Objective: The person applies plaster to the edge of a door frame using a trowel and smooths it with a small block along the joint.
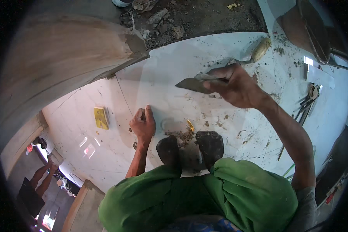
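My right hand (239, 87) is closed on a flat grey trowel blade (195, 85), raised over the white tiles, its pointed end toward the left. A pale, worn trowel handle (261, 50) with a bent shank lies just beyond that hand. My fingers hide where the shank leads, so I cannot tell whether it joins this blade. My left hand (143, 123) rests on the tiled floor (154, 89), one finger stretched forward and the others curled in, with nothing visible in it. To its left lies a yellow block-shaped piece (101, 118).
Crumbs of mortar and a yellow scrap (190, 125) lie around my dark shoes (210, 147). Rubble (174, 23) covers the ground beyond the tiles. A plastered block (77, 54) juts in at upper left. Tools (309, 98) lie at right. Another person's legs (42, 174) show at lower left.
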{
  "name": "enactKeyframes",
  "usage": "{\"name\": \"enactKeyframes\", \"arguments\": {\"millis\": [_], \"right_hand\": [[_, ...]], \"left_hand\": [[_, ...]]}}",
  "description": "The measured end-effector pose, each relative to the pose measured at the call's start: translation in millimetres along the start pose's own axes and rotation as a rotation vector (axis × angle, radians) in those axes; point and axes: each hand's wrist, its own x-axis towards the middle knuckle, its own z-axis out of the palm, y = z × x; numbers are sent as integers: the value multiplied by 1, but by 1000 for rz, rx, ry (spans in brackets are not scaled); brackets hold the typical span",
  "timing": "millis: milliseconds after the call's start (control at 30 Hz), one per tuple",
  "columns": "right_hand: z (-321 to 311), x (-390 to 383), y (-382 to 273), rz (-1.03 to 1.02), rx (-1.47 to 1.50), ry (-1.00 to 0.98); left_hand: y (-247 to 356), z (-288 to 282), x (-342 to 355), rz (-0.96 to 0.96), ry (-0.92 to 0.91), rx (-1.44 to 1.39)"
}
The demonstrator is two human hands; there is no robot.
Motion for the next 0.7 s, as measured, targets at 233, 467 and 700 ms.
{"name": "enactKeyframes", "arguments": {"millis": [233,467,700], "right_hand": [[12,32,-4,110,39,-183],[26,40,13,-1,209,-237],[25,22,2,151,186,-251]], "left_hand": [[-8,4,2,-60,36,-1],[-15,10,2,-60,88,10],[-6,11,0,-32,131,50]]}}
